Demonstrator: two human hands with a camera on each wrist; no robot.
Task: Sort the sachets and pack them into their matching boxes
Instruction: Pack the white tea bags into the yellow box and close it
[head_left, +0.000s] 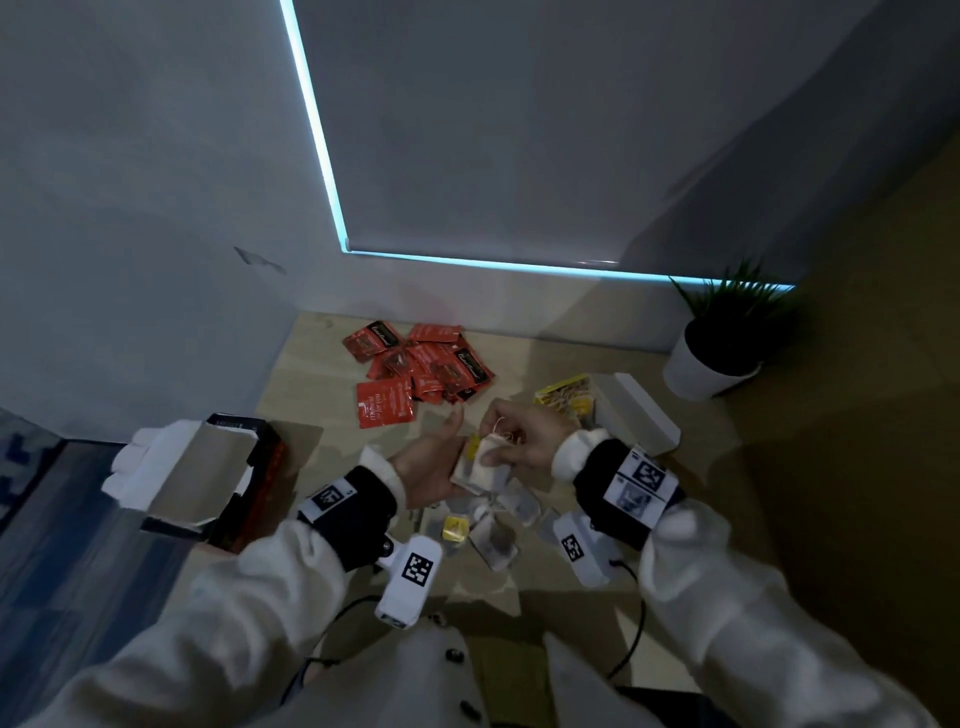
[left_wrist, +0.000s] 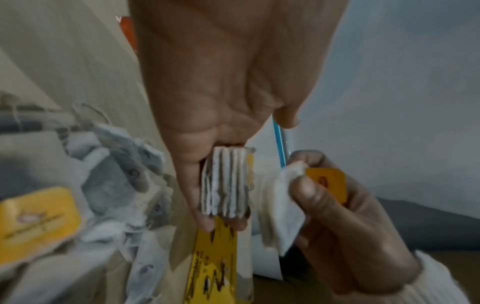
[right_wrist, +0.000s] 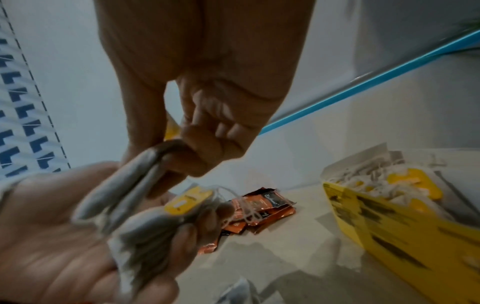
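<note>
The left hand lies palm up, its fingers curled round a stack of tea bags held edge-on. Just beside it, the right hand comes in from the right, its fingers pinching one tea bag against the stack. Below both hands, loose tea bags lie on the worktop. Beyond the fingers lie red sachets. Right of the right hand stands the open yellow box, holding tea bags. Well left stands an open red box.

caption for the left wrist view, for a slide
Left hand holds a tea bag stack; right hand pinches one more.
</note>
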